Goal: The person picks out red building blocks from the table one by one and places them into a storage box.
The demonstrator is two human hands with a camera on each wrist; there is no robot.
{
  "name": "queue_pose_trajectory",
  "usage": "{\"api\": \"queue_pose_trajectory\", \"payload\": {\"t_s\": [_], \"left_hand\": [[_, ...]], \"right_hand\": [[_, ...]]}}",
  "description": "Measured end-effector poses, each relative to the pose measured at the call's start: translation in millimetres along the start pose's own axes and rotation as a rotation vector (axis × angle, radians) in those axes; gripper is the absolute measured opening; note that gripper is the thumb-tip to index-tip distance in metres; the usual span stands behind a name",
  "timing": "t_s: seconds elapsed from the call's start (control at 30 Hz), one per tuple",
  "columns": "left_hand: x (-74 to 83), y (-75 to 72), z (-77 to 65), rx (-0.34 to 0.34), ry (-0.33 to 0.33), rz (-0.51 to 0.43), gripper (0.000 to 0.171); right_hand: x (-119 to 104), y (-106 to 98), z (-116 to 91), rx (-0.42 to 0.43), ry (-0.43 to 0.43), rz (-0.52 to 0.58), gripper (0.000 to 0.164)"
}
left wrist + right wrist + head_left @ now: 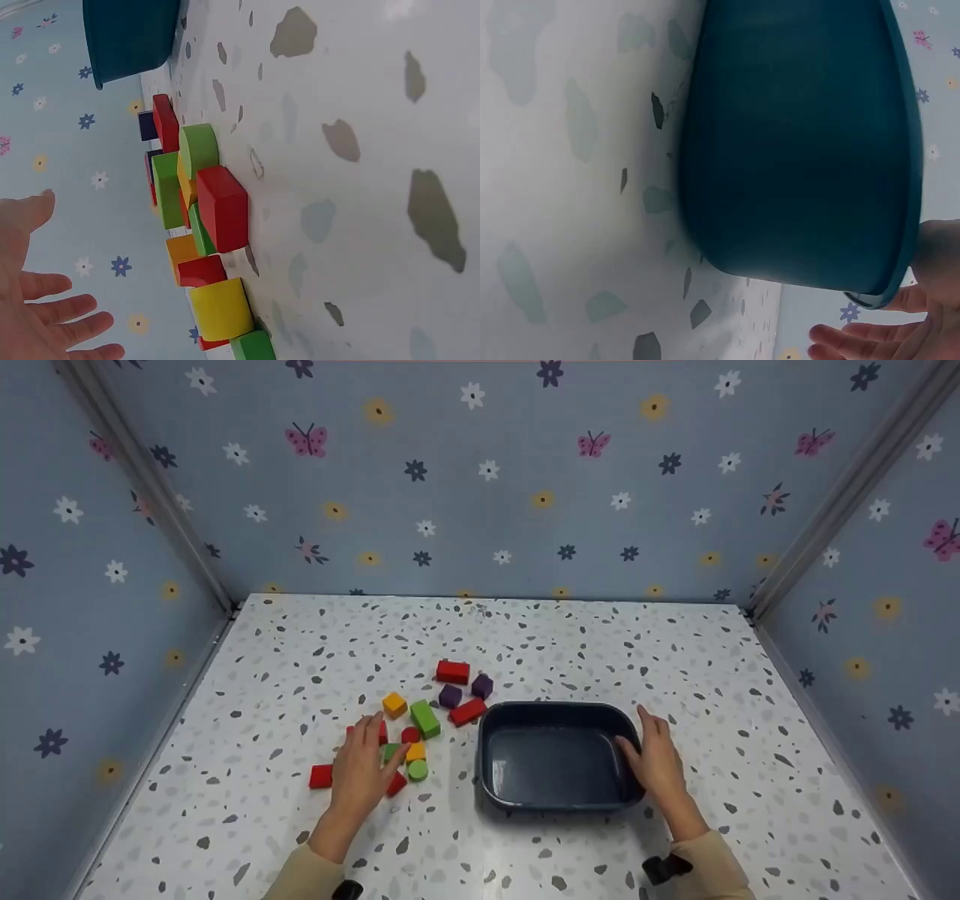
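Note:
My left hand (pixel 361 765) hovers over a cluster of toy blocks, fingers extended and thumb spread, with nothing held. Below and around it lie a red block (pixel 321 776), a green cylinder (pixel 418 769), an orange cube (pixel 394 705) and a green rectangular block (pixel 425 718). A yellow block (pixel 222 310) shows in the left wrist view; the hand hides part of the group from the head. At the right end of a dark blue basin (pixel 555 806), my right hand (pixel 660 761) has its thumb over the rim and its fingers loosely extended outside the wall.
Two purple cubes (pixel 450 696) and a red rectangular block (pixel 453 672) lie behind the group, left of the basin. Another red block (pixel 468 712) sits close to the basin's left rim. Flower-patterned panels (pixel 487 510) enclose the speckled tabletop (pixel 600 652) at the back and both sides.

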State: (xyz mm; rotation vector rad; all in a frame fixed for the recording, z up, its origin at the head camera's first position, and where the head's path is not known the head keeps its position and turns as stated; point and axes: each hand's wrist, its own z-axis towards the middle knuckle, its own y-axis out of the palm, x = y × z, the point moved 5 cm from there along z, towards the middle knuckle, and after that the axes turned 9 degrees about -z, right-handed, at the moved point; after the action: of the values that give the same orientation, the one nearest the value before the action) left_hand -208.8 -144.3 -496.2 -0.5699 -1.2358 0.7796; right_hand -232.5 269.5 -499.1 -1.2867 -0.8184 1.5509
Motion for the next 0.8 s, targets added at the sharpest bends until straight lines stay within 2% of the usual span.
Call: {"api": "queue_pose_trajectory", "payload": {"t_s": [0.17, 0.27, 0.43, 0.8], "left_hand": [[-2.6, 5.6, -4.0, 0.007, 0.008, 0.000, 0.063], [-4.8, 9.1, -5.5, -0.014, -0.002, -0.004, 0.063], [-9.7, 16.0, -8.8, -0.064, -0.049, -0.009, 0.067], [-16.0, 29.5, -16.8, -0.149, -0.155, -0.029, 0.058]], "right_hand": [[4, 5, 3, 0.002, 0.031, -0.006, 0.056], [5, 8, 3, 0.010, 0.041, -0.013, 0.055], [6, 10, 3, 0.014, 0.055, -0.013, 0.051], [10, 15, 3, 0.048, 0.087, 0.009, 0.042]]}}
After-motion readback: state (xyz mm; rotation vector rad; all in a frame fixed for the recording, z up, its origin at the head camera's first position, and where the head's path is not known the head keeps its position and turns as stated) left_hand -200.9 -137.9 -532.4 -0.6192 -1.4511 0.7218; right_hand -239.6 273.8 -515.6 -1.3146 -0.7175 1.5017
